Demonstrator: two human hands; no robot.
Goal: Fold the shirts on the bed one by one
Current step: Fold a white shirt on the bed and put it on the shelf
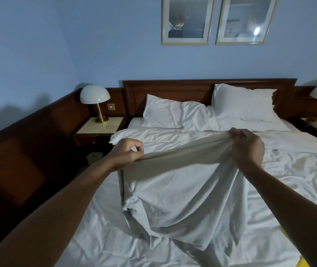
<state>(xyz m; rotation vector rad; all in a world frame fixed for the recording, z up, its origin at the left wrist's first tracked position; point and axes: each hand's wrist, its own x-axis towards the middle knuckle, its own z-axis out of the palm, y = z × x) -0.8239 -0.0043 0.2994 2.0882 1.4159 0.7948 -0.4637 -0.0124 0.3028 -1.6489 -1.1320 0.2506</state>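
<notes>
Shirt (182, 189), beige-grey, at 6 o'clock, held up over the bed (288, 180). Its lower end is crumpled and touches the sheet. It is not laid flat and has no fold in it.

Left hand (127, 152), at 9 o'clock of the shirt: fingers curled, thumb and forefinger pinching the top edge. Right hand (248, 146), at 2 o'clock: fist closed round a bunched wad of the same edge. The fabric is taut between them.

Yellow sliver (287, 235) at 4 o'clock beside the right forearm; cannot tell what it is.

Farther, at 12: pillows (163, 112), then headboard (192, 89). Lamp (95, 95) at 10, pictures (186, 20) at 1.

Progress, as a judgement: early. This shirt is only lifted for shaking out, so laying flat, sleeves in and folding are all left. No folded pile or other shirts in view, so the number done can't be told.
</notes>
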